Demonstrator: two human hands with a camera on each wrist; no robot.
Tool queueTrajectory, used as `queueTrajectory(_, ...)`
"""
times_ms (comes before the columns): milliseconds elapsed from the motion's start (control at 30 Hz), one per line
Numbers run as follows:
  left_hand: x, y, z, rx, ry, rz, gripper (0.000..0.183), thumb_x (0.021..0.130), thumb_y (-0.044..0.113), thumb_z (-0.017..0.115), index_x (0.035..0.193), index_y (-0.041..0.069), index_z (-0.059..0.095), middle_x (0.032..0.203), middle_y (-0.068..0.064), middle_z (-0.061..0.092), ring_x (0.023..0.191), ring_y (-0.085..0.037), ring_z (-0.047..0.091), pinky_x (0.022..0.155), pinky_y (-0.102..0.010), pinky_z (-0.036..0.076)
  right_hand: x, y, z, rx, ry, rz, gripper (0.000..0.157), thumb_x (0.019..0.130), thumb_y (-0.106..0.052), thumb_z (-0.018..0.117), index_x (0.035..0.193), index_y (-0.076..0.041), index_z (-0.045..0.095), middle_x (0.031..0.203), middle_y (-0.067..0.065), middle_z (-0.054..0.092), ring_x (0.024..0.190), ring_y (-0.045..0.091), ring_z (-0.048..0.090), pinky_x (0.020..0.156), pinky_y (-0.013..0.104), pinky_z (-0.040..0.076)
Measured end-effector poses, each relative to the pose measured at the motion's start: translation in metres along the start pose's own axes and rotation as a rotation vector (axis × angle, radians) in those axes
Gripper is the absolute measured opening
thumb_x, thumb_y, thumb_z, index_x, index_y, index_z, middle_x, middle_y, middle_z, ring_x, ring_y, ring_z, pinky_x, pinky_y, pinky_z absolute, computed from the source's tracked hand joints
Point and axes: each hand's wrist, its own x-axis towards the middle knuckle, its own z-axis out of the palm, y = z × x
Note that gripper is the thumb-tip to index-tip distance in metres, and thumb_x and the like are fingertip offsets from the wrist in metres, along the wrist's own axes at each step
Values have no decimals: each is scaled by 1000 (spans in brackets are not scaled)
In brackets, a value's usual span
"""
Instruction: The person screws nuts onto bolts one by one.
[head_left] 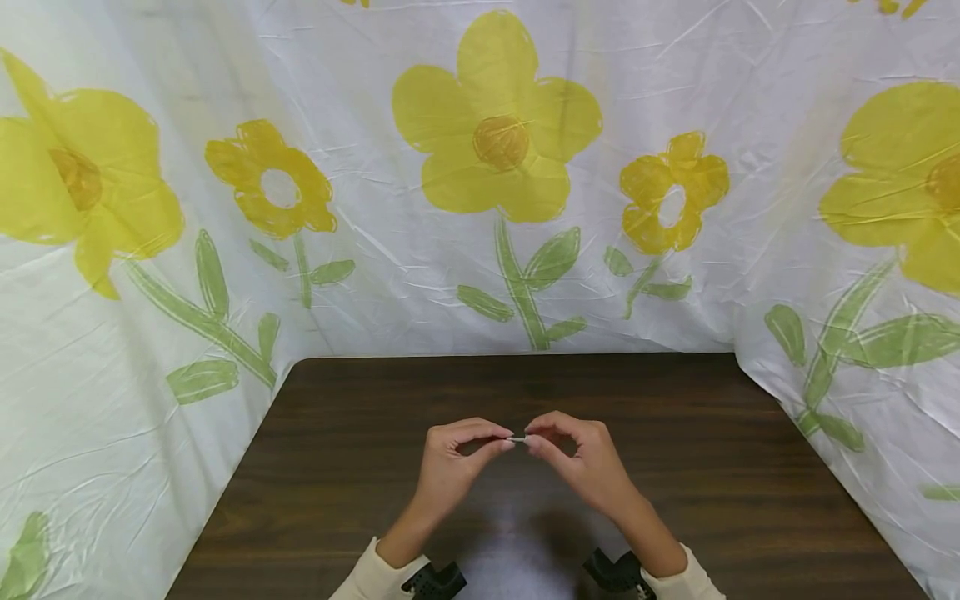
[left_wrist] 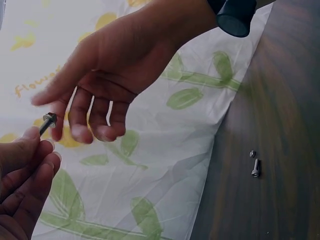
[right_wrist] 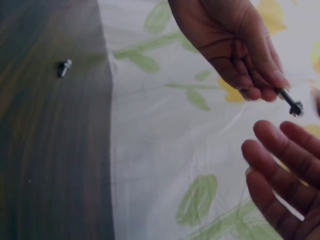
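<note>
Over the table, my left hand (head_left: 448, 471) pinches a small metal bolt (left_wrist: 44, 128) between thumb and fingertips. A hex nut (left_wrist: 51, 118) sits at the bolt's outer end in the left wrist view. My right hand (head_left: 596, 471) is held up facing it, thumb and index fingertips on either side of that end. In the right wrist view the right fingers (right_wrist: 282, 165) are spread and slightly bent, close below the nut, with a gap showing. The right thumb is mostly cut off at that view's edge.
On the dark wooden table (head_left: 337, 517) lie another bolt (left_wrist: 256, 169) and a small nut (left_wrist: 252, 153) close to its end. A white flower-printed cloth (head_left: 390, 275) hangs behind the table and along both sides. Black wrist cameras (head_left: 435, 581) sit at both cuffs.
</note>
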Motion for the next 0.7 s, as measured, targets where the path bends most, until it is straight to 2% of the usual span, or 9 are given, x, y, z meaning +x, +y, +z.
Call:
queueTrajectory(67,-1,-3,-1,6,3,-3,11,81,-10,78,89,-2,77,84,-15,75,77,-20,72,69,-30,59,0,0,-2,3,0,-31,28,81,9,79,104,-5,71,85,6,75,70,13,70,63,29,59)
queueTrajectory(167,-3,-13,-1,9,7,-3,12,81,-12,78,89,-3,77,85,-15,75,78,-20,72,68,-33,60,1,1,-3,7,-13,-62,36,78,5,84,110,-7,72,92,6,77,76,15,72,66,31,60)
queueTrajectory(367,-6,-25,-2,-9,6,-3,13,82,-7,79,92,1,78,87,-12,76,80,-20,73,69,-33,60,1,2,-4,25,-8,-88,26,82,2,81,105,-9,75,93,3,77,78,13,73,68,28,60)
queueTrajectory(567,-6,-25,-2,-31,-8,-8,9,85,-4,78,93,-1,78,89,-12,76,80,-21,72,67,-36,60,0,2,-3,33,-30,-82,13,89,-2,77,97,-12,76,88,2,76,77,11,71,69,28,59)
queueTrajectory(700,-7,-24,-2,-32,-18,-4,8,85,-2,78,93,0,78,89,-11,76,80,-20,73,69,-34,60,-1,2,-1,51,-40,-57,16,93,-1,72,92,-17,75,81,-2,74,73,10,71,68,27,59)
